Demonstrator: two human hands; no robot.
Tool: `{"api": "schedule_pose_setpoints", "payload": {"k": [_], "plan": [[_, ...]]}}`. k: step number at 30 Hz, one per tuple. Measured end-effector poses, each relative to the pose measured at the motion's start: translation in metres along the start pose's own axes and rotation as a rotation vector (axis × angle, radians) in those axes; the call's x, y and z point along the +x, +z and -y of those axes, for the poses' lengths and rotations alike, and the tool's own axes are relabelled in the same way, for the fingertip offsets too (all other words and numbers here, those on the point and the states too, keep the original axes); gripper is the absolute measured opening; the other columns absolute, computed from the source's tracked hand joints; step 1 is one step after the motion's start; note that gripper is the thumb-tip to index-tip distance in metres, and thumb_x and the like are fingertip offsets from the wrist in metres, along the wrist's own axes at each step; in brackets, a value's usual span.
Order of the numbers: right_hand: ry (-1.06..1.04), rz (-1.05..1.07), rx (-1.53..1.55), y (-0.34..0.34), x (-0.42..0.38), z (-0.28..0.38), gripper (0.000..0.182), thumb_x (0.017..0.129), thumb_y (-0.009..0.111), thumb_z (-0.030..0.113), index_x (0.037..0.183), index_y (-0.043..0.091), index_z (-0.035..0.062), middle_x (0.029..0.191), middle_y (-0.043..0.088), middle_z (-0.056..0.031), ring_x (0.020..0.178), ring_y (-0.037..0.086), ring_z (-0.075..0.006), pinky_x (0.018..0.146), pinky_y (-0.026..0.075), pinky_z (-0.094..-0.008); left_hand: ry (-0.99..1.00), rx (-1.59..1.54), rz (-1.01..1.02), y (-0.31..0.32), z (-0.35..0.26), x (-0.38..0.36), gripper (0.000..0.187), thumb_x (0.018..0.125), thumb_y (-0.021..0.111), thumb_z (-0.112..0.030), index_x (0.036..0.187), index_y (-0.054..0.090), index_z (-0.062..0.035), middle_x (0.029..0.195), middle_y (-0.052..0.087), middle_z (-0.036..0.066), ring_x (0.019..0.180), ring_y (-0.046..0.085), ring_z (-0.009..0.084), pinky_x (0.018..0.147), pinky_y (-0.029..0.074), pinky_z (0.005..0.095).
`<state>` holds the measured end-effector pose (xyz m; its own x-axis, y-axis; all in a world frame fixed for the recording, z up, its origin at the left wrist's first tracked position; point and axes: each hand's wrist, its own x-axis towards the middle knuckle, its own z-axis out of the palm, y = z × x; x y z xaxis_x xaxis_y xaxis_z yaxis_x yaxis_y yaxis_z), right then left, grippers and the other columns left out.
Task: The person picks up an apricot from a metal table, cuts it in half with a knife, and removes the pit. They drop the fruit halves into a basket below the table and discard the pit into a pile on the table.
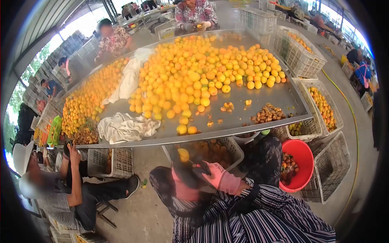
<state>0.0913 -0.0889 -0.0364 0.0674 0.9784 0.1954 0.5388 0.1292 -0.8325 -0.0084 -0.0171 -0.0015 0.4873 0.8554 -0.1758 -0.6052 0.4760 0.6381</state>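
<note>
My left hand [181, 183], in a pink glove with a dark sleeve over it, is raised below the table edge and grips a yellow fruit [183, 154]. My right hand [216, 175], also pink-gloved, is closed just to the right of it. A thin blade-like tool [192, 163] runs from that hand towards the fruit. Its handle is hidden in the glove. Both hands hover above a white crate [237, 152] with fruit in it, over my striped lap.
A long metal table [259, 99] carries a large heap of yellow-orange fruit [194, 73], white cloths [125, 127] and a pile of brown pits [268, 114]. A red bucket [302, 156] and white crates stand at right. One person sits at left [60, 190]; others work across the table.
</note>
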Motion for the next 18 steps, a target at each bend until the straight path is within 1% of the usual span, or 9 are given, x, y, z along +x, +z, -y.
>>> {"api": "schedule_pose_setpoints", "payload": {"k": [1, 4, 5, 8, 10, 12, 14, 16, 18], "plan": [[0.080, 0.035, 0.290, 0.002, 0.004, -0.004, 0.032, 0.083, 0.054, 0.018, 0.111, 0.053, 0.0014, 0.094, 0.061, -0.0189, 0.089, 0.059, -0.0317, 0.078, 0.046, -0.0367, 0.043, -0.009, -0.062, 0.003, 0.000, 0.000, 0.049, 0.089, 0.043, -0.050, 0.111, 0.048, -0.0069, 0.079, 0.052, 0.005, 0.070, 0.056, 0.0200, 0.049, 0.051, 0.0350], [0.115, 0.166, 0.542, 0.001, 0.008, -0.016, 0.029, 0.087, 0.052, 0.015, 0.113, 0.054, 0.0015, 0.097, 0.063, -0.0126, 0.088, 0.060, -0.0204, 0.078, 0.046, -0.0326, 0.001, -0.020, -0.026, 0.015, -0.006, -0.007, 0.045, 0.090, 0.044, -0.045, 0.113, 0.048, -0.0064, 0.078, 0.051, 0.004, 0.070, 0.055, 0.0193, 0.060, 0.052, 0.0370], [0.396, 0.284, 0.929, -0.006, 0.004, -0.008, 0.028, 0.090, 0.049, 0.012, 0.115, 0.054, 0.0022, 0.098, 0.063, -0.0066, 0.089, 0.056, -0.0122, 0.078, 0.046, -0.0298, 0.000, -0.021, -0.026, 0.009, -0.003, -0.006, 0.045, 0.090, 0.044, -0.045, 0.113, 0.048, -0.0064, 0.078, 0.051, 0.004, 0.070, 0.055, 0.0193, 0.060, 0.052, 0.0370], [0.433, 0.290, 1.378, 0.002, 0.005, -0.036, 0.026, 0.090, 0.048, 0.009, 0.114, 0.056, 0.0023, 0.100, 0.063, -0.0042, 0.090, 0.056, -0.0114, 0.078, 0.045, -0.0279, -0.001, -0.135, -0.064, -0.010, 0.004, 0.007, 0.043, 0.090, 0.046, -0.042, 0.115, 0.048, -0.0066, 0.078, 0.051, 0.004, 0.070, 0.055, 0.0192, 0.073, 0.051, 0.0402], [0.280, 0.322, 1.120, -0.004, 0.015, -0.035, 0.027, 0.089, 0.049, 0.012, 0.114, 0.056, 0.0024, 0.099, 0.064, -0.0055, 0.090, 0.057, -0.0112, 0.079, 0.046, -0.0278, -0.043, -0.194, -0.015, -0.012, 0.004, 0.008, 0.042, 0.089, 0.047, -0.039, 0.116, 0.049, -0.0066, 0.085, 0.056, 0.005, 0.076, 0.057, 0.0204, 0.082, 0.048, 0.0402], [0.220, 0.275, 0.493, -0.022, 0.010, -0.024, 0.031, 0.087, 0.052, 0.014, 0.116, 0.053, 0.0026, 0.097, 0.064, -0.0086, 0.089, 0.057, -0.0122, 0.079, 0.046, -0.0281, 0.007, -0.072, -0.007, -0.004, -0.002, 0.006, 0.042, 0.089, 0.048, -0.039, 0.115, 0.050, -0.0066, 0.089, 0.058, 0.005, 0.079, 0.058, 0.0212, 0.082, 0.048, 0.0406], [0.195, 0.253, 0.488, -0.043, 0.010, -0.009, 0.032, 0.084, 0.057, 0.019, 0.112, 0.055, 0.0031, 0.092, 0.064, -0.0132, 0.086, 0.060, -0.0178, 0.077, 0.046, -0.0292, 0.062, 0.049, -0.006, -0.006, -0.009, 0.006, 0.042, 0.088, 0.049, -0.038, 0.115, 0.051, -0.0065, 0.092, 0.060, 0.006, 0.082, 0.059, 0.0220, 0.082, 0.048, 0.0410], [0.060, -0.132, 0.279, -0.051, 0.010, -0.007, 0.031, 0.080, 0.062, 0.023, 0.105, 0.059, 0.0035, 0.090, 0.062, -0.0155, 0.085, 0.061, -0.0251, 0.076, 0.046, -0.0318, -0.216, -0.196, 0.049, -0.014, -0.015, 0.008, 0.039, 0.089, 0.049, -0.035, 0.114, 0.053, -0.0055, 0.098, 0.061, 0.007, 0.088, 0.059, 0.0231, 0.083, 0.048, 0.0385], [0.079, -0.167, 0.109, -0.053, 0.022, -0.002, 0.032, 0.079, 0.064, 0.025, 0.101, 0.059, 0.0033, 0.089, 0.062, -0.0160, 0.086, 0.060, -0.0273, 0.076, 0.046, -0.0329, -0.237, -0.114, 0.069, -0.010, -0.008, 0.007, 0.038, 0.089, 0.048, -0.033, 0.114, 0.053, -0.0046, 0.099, 0.061, 0.007, 0.090, 0.059, 0.0228, 0.083, 0.048, 0.0369]]}}
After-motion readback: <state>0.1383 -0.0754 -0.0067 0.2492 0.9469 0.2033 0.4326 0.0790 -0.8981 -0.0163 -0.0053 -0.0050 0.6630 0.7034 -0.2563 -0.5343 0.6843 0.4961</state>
